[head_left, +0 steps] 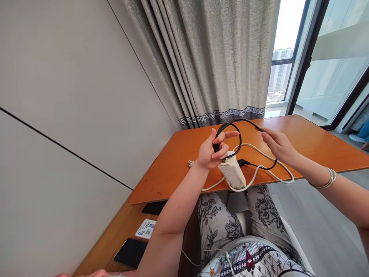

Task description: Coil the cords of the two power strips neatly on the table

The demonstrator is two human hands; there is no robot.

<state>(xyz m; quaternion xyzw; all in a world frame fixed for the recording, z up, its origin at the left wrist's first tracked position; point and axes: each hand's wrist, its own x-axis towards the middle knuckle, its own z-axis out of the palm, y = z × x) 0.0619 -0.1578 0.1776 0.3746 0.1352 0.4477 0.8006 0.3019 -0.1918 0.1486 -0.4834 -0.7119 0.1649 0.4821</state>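
Observation:
A black cable (245, 122) arcs in a loop above the orange table (317, 142). My left hand (211, 152) is closed around one end of that loop, index finger stretched out. My right hand (278, 144) pinches the black cable further along, at the loop's right side. Below my left hand a white power strip (232, 173) lies on the table near its front edge. A white cord (273, 161) curls round the strip, and a small black plug (243, 162) sits at the strip's right side.
Grey curtains (207, 57) hang behind the table, with a window (284, 57) to the right. A grey wall panel (72, 96) runs along the left. On a lower wooden shelf lie a dark phone (131, 252), a white card (146, 228) and another dark object (154, 207).

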